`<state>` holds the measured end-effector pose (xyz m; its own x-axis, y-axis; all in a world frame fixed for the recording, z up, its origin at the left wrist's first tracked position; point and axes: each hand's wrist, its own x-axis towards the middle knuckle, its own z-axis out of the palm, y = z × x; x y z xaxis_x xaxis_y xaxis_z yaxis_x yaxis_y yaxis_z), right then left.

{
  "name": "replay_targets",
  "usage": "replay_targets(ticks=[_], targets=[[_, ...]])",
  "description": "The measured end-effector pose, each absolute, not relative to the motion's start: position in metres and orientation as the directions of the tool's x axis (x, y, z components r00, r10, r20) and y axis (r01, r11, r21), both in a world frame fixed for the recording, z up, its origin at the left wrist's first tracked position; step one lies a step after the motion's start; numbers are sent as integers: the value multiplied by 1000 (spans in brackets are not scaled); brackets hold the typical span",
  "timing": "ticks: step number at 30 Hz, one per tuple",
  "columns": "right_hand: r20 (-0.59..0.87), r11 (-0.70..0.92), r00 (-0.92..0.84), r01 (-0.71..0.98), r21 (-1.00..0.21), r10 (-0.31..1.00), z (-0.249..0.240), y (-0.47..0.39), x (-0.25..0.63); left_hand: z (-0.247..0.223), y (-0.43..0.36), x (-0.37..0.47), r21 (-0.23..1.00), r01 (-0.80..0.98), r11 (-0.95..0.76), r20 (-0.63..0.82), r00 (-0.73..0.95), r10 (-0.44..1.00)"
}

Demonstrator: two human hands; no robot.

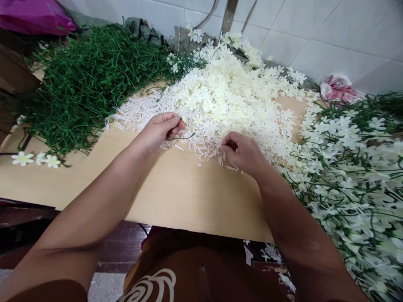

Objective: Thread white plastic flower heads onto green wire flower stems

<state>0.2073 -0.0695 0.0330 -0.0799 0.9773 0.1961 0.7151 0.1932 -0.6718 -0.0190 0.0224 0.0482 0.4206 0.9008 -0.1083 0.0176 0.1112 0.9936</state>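
My left hand (162,128) is closed in a pinch around a thin green plastic stem (188,136), whose end pokes out to the right. To the right of it, my right hand (244,152) curls with thumb and fingertips together at the near edge of a scatter of thin white sticks (204,147); whether anything is between those fingertips cannot be seen. Just beyond both hands rises a big heap of white artificial flower heads (226,90). One small white bit (200,165) lies alone on the tan board (195,197) in front of me.
A large pile of green stems (91,79) covers the back left. Finished-looking flowers on stems (352,180) are massed along the right side. Several loose flowers (22,158) lie at the far left. White wall tiles (324,54) and a pink bag (34,16) bound the back.
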Motion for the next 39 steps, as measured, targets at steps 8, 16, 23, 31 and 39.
replay_targets(ticks=[8,16,23,31,39], targets=[[303,170,170,538,-826,938,31,-63,220,48,21,-19,995,70,74,-97,425,900],[320,162,325,430,-888,890,29,-60,226,50,23,-24,995,92,43,-78,431,899],[289,164,360,339,-926,887,29,-59,225,43,28,-33,760,564,-324,92,400,912],[255,157,246,357,-921,935,25,-59,217,50,20,16,294,737,-609,325,522,789],[250,176,251,285,-942,935,22,-62,208,42,32,50,343,717,-606,199,575,794]])
